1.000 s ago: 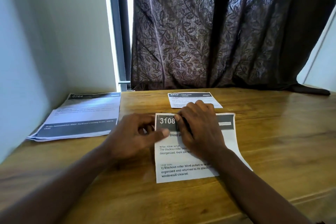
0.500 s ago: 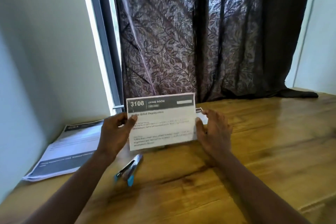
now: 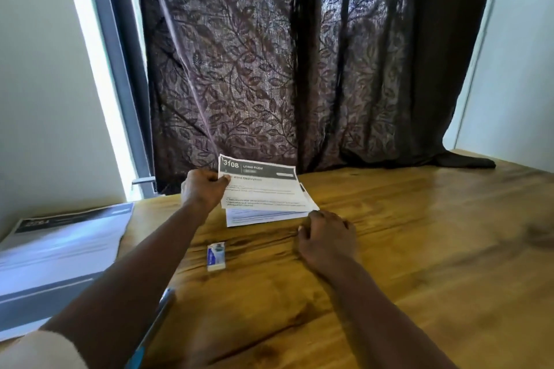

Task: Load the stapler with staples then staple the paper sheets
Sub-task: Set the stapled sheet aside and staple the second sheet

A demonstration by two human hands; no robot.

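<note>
Left hand (image 3: 204, 189) pinches the paper sheets (image 3: 265, 193) at their left edge; right hand (image 3: 326, 237) rests empty, loosely curled; stapler (image 3: 153, 329) lies under the left forearm, pointing away; staple box (image 3: 216, 256) sits between both arms.

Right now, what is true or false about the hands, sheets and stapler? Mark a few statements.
The left hand grips the paper sheets near their top left corner. True.
The right hand holds the stapler. False: it holds nothing; the stapler lies on the table by the left forearm.
The staple box lies on the table between the forearms. True.
The sheets lie on the paper stack by the wall. False: the left hand holds them apart from it.
</note>
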